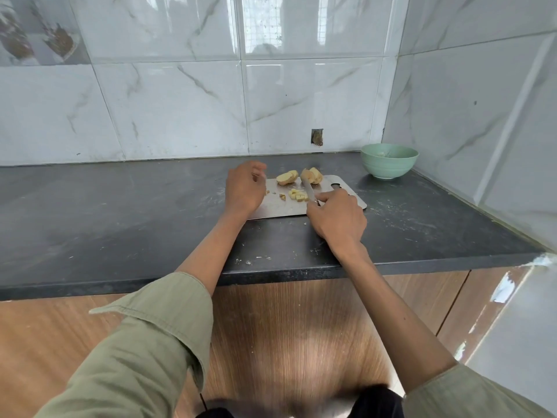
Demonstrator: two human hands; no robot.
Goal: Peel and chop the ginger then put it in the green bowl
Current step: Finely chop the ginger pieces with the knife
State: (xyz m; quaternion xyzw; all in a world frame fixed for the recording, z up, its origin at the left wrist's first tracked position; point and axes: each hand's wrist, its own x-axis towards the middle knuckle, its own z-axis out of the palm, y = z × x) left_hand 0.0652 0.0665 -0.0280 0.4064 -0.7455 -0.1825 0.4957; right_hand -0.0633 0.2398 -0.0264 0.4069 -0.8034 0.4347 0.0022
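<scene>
A steel cutting board [333, 193] lies on the dark counter. At its far edge sit two peeled ginger chunks, one on the left [286, 177] and one on the right [313, 175]. A small pile of chopped ginger [297, 195] lies mid-board. My right hand [337, 217] grips a knife [308, 190] whose blade points away, beside the chopped pile. My left hand [244, 188] hovers over the board's left end, fingers loosely curled, holding nothing that I can see. The green bowl [389, 160] stands at the back right corner, apart from the board.
Tiled walls close the counter at the back and on the right. The counter's front edge [271, 273] runs above wooden cabinet fronts. Small ginger scraps [282, 197] lie on the board near my left hand.
</scene>
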